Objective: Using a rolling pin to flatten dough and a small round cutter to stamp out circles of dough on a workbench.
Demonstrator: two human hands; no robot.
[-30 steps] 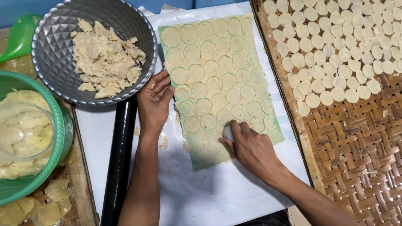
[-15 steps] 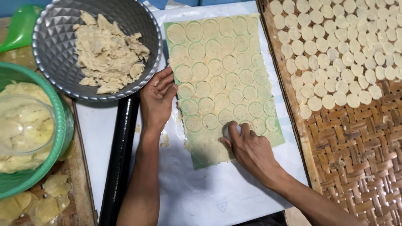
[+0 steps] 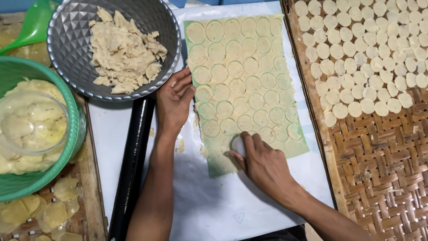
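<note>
A thin sheet of pale dough [image 3: 240, 80] lies on a green mat over a white sheet [image 3: 209, 201], stamped all over with round cut-outs. My right hand [image 3: 263, 163] presses a small round white cutter [image 3: 237, 145] into the dough's near edge, fingers wrapped over it. My left hand [image 3: 174, 100] rests flat beside the dough's left edge, fingertips touching the sheet, holding nothing.
A grey metal bowl [image 3: 67, 49] of dough scraps stands at the upper left, a black rolling pin [image 3: 133, 156] below it. A green basket [image 3: 67, 147] with dough and a clear container is far left. A woven bamboo tray [image 3: 379, 169] on the right carries several cut rounds.
My right hand has slid left along the dough's near edge with the cutter. The left hand stays beside the dough's left edge.
</note>
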